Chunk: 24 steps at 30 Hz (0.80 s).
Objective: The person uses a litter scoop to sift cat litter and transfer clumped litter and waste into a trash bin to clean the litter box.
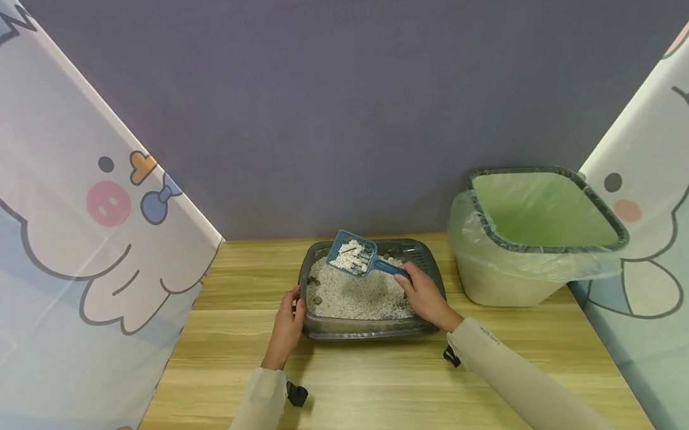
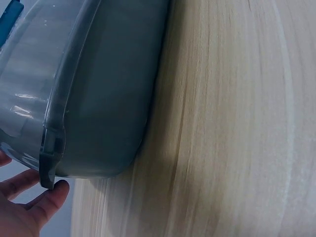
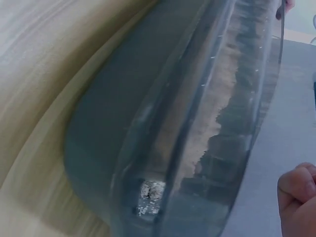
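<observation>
A dark grey litter box (image 1: 377,328) filled with pale granular cat litter (image 1: 361,298) sits on the wooden table. My right hand (image 1: 429,295) grips the handle of a blue litter scoop (image 1: 390,268), held above the box. Whitish litter (image 1: 346,258) and a small dark stick-like piece lie in the scoop's slotted head. With thumb and fingers, my left hand (image 1: 287,328) holds the box's left rim; the left wrist view shows the thumb (image 2: 52,200) at the rim's corner. In the right wrist view only part of my right fist (image 3: 298,197) appears, with the scoop out of sight.
A white bin (image 1: 501,282) lined with a translucent greenish bag (image 1: 543,202) stands right of the box. Behind the table (image 1: 385,391) rises a grey wall (image 1: 341,114). Cartoon-printed panels (image 1: 64,187) flank both sides. Dark clumps (image 1: 316,300) lie at the litter's left edge.
</observation>
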### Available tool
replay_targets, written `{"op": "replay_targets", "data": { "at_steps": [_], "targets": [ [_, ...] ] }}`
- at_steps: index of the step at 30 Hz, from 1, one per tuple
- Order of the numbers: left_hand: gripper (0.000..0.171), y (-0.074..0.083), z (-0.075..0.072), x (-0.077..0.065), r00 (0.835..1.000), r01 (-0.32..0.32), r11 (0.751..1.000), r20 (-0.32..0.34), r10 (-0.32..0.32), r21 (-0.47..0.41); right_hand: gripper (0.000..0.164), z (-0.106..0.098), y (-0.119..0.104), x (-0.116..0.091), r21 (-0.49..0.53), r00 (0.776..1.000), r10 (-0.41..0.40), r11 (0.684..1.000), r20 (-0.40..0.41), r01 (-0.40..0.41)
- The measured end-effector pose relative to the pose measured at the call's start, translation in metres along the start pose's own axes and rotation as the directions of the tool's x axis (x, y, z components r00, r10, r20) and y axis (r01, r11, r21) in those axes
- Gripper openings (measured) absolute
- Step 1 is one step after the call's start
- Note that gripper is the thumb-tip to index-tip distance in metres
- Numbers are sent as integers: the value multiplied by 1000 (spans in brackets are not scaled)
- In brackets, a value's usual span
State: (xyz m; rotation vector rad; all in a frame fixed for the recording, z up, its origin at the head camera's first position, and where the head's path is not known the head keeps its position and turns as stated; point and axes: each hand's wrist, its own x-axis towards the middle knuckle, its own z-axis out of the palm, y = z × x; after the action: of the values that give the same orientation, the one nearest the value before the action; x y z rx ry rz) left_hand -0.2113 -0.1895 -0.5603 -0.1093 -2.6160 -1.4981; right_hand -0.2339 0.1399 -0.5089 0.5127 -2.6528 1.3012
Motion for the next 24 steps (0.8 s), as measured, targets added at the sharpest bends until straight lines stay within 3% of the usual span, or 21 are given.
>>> {"op": "replay_targets", "data": {
  "at_steps": [9,24],
  "targets": [
    [43,1,0,-1,1000,-15,1000,-7,15,-4,13,-4,-10,-3,-47,992,-42,998,-122,37],
    [44,0,0,-1,999,-46,999,-13,46,-4,9,-9,-13,-7,-81,960,-150,988,-235,135]
  ]
}}
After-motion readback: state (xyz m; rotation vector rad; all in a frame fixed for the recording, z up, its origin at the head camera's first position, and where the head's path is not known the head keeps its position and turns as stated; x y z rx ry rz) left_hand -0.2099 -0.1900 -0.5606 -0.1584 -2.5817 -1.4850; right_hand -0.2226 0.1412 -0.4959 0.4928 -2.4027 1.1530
